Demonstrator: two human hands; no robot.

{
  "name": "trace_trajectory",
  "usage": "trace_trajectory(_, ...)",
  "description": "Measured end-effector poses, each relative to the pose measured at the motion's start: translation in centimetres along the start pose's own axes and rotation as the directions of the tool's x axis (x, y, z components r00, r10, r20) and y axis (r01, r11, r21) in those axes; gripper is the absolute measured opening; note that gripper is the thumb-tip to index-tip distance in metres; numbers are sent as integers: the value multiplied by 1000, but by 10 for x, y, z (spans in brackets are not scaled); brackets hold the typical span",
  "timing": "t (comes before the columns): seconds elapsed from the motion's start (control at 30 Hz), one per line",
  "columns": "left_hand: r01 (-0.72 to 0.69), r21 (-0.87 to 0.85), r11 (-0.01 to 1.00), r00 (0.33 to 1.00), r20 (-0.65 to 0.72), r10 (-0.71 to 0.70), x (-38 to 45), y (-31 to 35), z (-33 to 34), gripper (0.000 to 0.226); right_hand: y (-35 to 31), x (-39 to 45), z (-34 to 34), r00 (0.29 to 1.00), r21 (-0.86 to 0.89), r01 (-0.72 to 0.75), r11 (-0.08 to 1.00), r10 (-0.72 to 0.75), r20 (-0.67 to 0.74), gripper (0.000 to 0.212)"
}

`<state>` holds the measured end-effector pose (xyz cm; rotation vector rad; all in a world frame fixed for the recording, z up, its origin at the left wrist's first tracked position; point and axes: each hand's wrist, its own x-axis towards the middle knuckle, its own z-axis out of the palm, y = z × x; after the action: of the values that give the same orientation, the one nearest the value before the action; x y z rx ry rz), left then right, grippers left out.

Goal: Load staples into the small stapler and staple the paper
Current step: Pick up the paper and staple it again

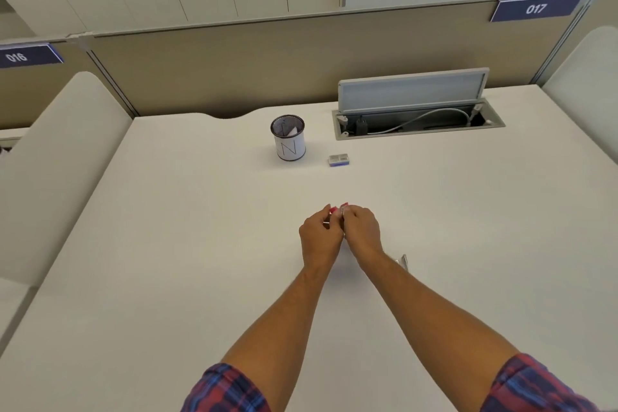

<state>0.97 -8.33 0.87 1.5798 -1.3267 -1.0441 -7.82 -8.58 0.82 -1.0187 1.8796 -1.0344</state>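
Two hands meet in the middle of the white desk point(167, 278). The left hand point(320, 239) and the right hand point(363, 232) are pressed close, side by side, with fingers curled. Between their fingertips sits one small stapler point(337, 211). It is red or pink, and only a tiny bit of it peeks out. Both hands seem to pinch it. I cannot tell if it is open or if staples are going in.

The stapler looks very small, so I think it is light and hard. It could slip out of the fingers easily. It is best held by its two long sides with one hand, while the other hand works the top. Staples are thin and break apart fast, so they need a soft pinch.

Just past the right wrist, one small shiny thing point(403, 261) lies on the desk. It is too blurry to name.

Far ahead of the hands stands one staple box point(338, 160), little and grey with a blue edge. To the left of it stands one cup point(288, 138) with a paper bit inside. Farther off, beyond the right hand, one cable hatch point(418, 117) is open in the desk.

I see no sheet of paper to staple.
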Motion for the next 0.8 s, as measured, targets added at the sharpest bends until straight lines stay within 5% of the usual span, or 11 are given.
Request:
trace_trajectory(0.2,56,98,994,997,38,-60,-37,-19,-1,28,28,-45,-18,994,-167,107,980,-108,4,40)
trace_trajectory(0.63,73,249,966,981,156,-114,-69,-33,-15,43,42,-85,-29,994,-523,108,845,-74,86,34)
trace_trajectory(0.8,131,232,964,982,104,-159,-75,-40,-18,20,47,-94,-25,991,-562,129,817,-91,94,33)
